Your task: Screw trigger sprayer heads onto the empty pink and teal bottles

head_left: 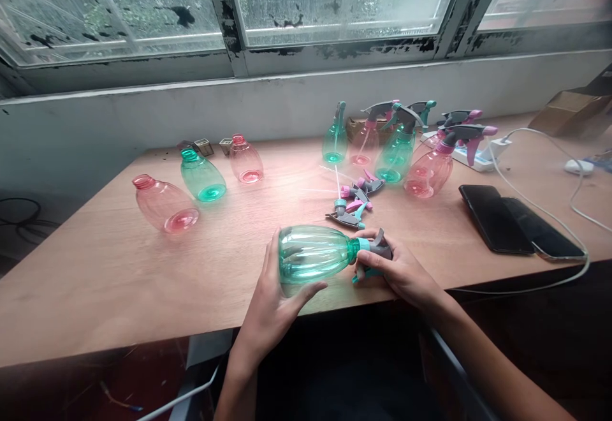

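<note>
held bottle (pixel 313 255): clear glossy plastic | spray head (pixel 381 251): matt plastic | tabletop (pixel 229 268): smooth wood | window frame (pixel 225 16): rough, flaking

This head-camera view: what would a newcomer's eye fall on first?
Probably the green spray bottle at the front centre, held sideways with the left hand at its base and the right hand on its spray head. Just behind it lies a small heap of loose spray heads. Farther back, three bottles without heads stand to the left, and a cluster of bottles with heads fitted stands to the right.

L & R hands (pixel 275 300) (pixel 404 272) bare, w/ slim fingers (pixel 273 258); forearms (pixel 478 341) bare, slender, taper twd wrists (pixel 248 341).
</note>
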A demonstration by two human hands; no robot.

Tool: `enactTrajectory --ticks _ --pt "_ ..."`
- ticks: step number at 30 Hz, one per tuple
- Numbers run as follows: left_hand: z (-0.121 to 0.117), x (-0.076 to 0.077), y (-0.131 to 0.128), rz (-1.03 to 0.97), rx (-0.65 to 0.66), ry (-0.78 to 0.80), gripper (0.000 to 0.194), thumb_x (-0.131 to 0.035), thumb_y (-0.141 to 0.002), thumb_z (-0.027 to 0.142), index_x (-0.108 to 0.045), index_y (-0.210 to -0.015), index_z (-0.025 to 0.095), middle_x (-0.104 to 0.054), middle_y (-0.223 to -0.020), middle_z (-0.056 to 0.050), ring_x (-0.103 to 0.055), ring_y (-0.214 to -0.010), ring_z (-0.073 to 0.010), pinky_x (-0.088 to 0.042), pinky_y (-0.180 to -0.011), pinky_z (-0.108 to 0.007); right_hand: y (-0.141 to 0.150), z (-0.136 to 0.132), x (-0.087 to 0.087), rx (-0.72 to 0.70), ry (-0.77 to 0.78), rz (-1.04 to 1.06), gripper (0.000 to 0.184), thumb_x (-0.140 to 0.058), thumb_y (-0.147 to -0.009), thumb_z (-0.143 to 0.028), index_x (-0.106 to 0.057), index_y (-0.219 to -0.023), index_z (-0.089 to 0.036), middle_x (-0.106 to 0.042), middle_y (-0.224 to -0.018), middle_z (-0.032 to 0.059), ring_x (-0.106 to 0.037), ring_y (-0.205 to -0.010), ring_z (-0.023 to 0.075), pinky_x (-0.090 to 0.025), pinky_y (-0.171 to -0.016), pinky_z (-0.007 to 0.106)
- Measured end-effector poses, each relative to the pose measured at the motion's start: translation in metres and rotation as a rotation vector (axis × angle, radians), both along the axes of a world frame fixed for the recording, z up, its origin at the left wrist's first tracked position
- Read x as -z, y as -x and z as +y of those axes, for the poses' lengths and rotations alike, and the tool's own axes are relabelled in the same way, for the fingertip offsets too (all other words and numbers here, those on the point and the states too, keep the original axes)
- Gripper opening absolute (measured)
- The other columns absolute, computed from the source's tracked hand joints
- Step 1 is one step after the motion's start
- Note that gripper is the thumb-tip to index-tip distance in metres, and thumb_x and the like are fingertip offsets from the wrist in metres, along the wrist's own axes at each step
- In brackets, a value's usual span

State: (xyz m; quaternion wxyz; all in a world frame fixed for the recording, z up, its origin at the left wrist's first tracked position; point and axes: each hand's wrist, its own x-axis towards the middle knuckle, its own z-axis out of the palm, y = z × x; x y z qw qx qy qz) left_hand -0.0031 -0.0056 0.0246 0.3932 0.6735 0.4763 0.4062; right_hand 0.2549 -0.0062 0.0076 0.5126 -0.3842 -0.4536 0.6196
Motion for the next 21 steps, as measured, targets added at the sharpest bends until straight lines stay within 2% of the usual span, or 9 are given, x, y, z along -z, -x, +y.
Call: enactTrajectory --ticks 4,10,21 --pt "0.0002 0.0022 0.0005 0.004 0.0 0.008 0.102 -0.083 -0.088 0.054 -0.026 -0.168 0.03 -0.052 -0.16 -0.015 -0.052 -0.149 -0.0377 -0.038 -0.128 -0.06 -0.0003 0.0004 0.0001 -0.002 -0.017 -0.009 0.037 -0.088 -0.091 -0.039 -0.069 -0.118 -0.021 -0.077 -0.081 0.0006 -0.075 -0.071 0.0194 -0.062 -0.073 0.032" --pt "-0.0004 0.0024 0.0014 0.008 -0.005 0.0 0.084 -0.084 -0.087 0.055 -0.044 -0.155 0.026 -0.051 -0.16 -0.014 -0.051 -0.149 -0.0376 -0.039 -0.127 -0.06 -0.0012 0.0004 0.0036 -0.009 -0.03 -0.01 0.035 -0.085 -0.094 -0.036 -0.068 -0.121 -0.021 -0.077 -0.081 -0.0006 -0.075 -0.072 0.0188 -0.061 -0.075 0.031" --pt "-0.0009 -0.0014 -0.0003 -0.018 0.003 0.0 0.09 -0.084 -0.088 0.053 -0.037 -0.16 0.029 -0.056 -0.152 -0.012 -0.058 -0.14 -0.0325 -0.045 -0.122 -0.054 0.0011 -0.0007 -0.0011 0.009 0.004 -0.012 0.04 -0.088 -0.091 -0.038 -0.066 -0.119 -0.021 -0.077 -0.082 -0.0005 -0.076 -0.069 0.0194 -0.061 -0.074 0.033"
